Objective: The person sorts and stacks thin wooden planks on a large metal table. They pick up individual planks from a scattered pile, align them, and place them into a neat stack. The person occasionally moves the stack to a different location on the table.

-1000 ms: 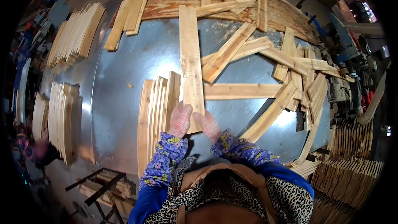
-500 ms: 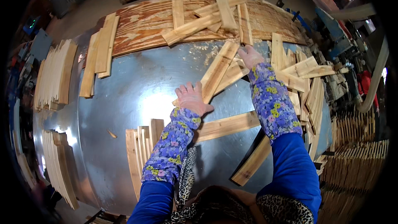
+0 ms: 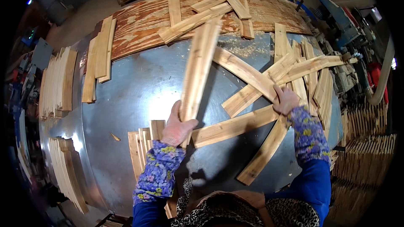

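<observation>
Left hand (image 3: 176, 126) is fisted around the near end of a long wooden slat (image 3: 198, 65), fingers wrapped tight, slat lifted off the surface and angled away from the person, motion-blurred along its length. Right hand (image 3: 286, 99) is stretched out to the right, forearm extended, fingers curled down onto the end of another slat (image 3: 248, 73) in the crossed pile (image 3: 294, 75); can't tell if it's truly gripped or just pressed. Both sleeves are floral over blue. Surface is a grey sheet-metal table (image 3: 139, 88) with sawdust at its far edge, butting against a worn plywood board (image 3: 139, 23) carrying more loose slats. A short row of sorted slats (image 3: 143, 147) lies just beside the left wrist. Neat stacks (image 3: 57, 82) sit on the left rim, another stack (image 3: 67, 172) on the near-left rim. Right edge is crowded: machinery (image 3: 349, 46), a pale hose (image 3: 381, 80), stacked slats (image 3: 366, 143) below table level. Open metal is mostly centre-left, between the left stacks and the lifted slat.
</observation>
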`<state>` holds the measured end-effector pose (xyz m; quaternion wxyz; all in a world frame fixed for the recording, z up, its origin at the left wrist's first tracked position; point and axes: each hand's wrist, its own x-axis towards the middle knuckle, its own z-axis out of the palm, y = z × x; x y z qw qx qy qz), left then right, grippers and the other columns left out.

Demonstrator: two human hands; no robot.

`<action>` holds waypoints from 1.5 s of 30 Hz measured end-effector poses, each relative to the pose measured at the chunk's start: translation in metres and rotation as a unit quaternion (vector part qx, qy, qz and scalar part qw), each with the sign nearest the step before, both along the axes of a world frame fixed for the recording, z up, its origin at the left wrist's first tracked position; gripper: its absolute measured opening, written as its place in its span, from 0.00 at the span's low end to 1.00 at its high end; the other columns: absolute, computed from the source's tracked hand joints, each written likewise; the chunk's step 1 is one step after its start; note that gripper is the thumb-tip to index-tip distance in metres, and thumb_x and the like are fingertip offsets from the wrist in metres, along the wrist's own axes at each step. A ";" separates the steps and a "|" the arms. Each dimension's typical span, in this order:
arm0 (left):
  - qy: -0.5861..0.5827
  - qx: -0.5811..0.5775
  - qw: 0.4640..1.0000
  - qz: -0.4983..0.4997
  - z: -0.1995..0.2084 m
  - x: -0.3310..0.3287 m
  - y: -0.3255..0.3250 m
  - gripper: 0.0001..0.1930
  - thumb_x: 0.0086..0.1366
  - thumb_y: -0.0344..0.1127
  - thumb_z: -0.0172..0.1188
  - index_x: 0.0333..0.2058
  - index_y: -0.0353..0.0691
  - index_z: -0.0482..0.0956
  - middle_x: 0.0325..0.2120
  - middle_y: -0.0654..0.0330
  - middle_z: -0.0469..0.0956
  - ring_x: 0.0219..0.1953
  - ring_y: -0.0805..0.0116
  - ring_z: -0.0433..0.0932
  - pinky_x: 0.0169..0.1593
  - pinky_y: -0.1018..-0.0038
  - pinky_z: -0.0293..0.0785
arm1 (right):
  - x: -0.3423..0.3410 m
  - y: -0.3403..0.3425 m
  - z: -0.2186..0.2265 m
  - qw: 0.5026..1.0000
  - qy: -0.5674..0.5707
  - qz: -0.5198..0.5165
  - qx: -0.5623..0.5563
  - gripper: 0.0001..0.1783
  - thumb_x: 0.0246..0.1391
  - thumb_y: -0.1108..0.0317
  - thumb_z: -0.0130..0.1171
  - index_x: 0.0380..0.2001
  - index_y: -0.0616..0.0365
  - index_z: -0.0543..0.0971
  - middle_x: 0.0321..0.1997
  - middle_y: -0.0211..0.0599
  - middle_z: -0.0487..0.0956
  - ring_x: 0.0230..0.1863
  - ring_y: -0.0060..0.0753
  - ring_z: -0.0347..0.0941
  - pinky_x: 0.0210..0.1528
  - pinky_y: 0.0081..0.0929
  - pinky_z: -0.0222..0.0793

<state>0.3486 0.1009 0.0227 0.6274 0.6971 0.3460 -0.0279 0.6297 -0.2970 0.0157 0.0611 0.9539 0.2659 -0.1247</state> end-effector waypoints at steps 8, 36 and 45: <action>-0.049 -0.106 0.977 0.176 -0.004 -0.013 0.063 0.53 0.63 0.29 0.71 0.80 0.29 0.49 0.60 0.40 0.78 0.54 0.55 0.84 0.57 0.67 0.86 | -0.108 -0.004 -0.024 0.954 0.105 -0.117 0.256 0.52 0.44 0.54 0.80 0.73 0.57 0.73 0.59 0.62 0.77 0.65 0.64 0.76 0.69 0.48 0.73; -0.140 0.084 0.987 -0.006 -0.078 0.288 0.202 0.61 0.57 0.55 0.76 0.78 0.22 0.55 0.72 0.31 0.69 0.74 0.45 0.70 0.77 0.61 0.64 | -0.223 -0.002 -0.055 0.544 0.482 -0.300 0.618 0.64 0.49 0.44 0.81 0.81 0.63 0.60 0.46 0.27 0.77 0.43 0.25 0.75 0.45 0.29 0.75; -0.117 -0.313 0.942 -0.036 -0.061 0.239 0.020 0.38 0.67 0.49 0.67 0.69 0.29 0.70 0.47 0.46 0.81 0.43 0.52 0.86 0.53 0.55 0.87 | -0.235 -0.009 -0.036 0.433 0.548 -0.385 0.603 0.54 0.54 0.46 0.76 0.75 0.66 0.67 0.58 0.44 0.82 0.53 0.39 0.82 0.54 0.38 0.84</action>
